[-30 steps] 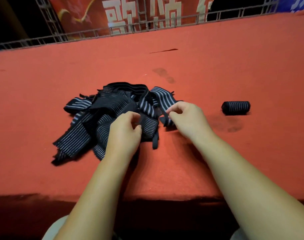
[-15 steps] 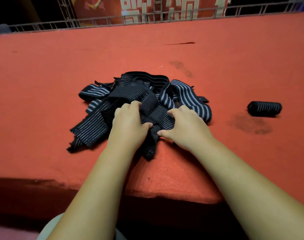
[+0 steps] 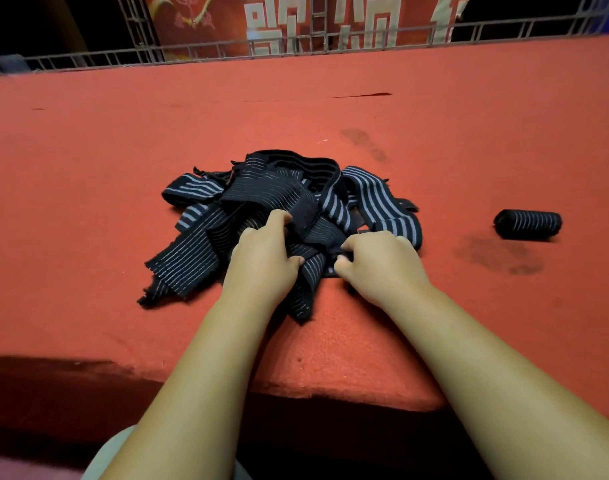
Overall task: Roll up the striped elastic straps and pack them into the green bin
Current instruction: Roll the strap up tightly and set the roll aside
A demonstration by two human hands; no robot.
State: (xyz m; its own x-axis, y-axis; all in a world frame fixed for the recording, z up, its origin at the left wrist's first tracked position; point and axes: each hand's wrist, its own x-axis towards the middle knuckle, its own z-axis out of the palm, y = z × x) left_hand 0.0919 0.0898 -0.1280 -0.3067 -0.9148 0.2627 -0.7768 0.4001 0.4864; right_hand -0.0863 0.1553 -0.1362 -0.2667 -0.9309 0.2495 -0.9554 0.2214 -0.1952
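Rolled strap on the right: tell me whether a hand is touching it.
No: the rolled strap lies alone on the table; left hand and right hand grip the pile.

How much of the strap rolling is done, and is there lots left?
Done: one rolled strap lies alone on the red table, off to the right. In hand: the left hand and right hand both grip straps at the near edge of the pile of straps. Left: that pile is loose and tangled, so most rolling remains. No green bin is in view, so nothing shows as packed.
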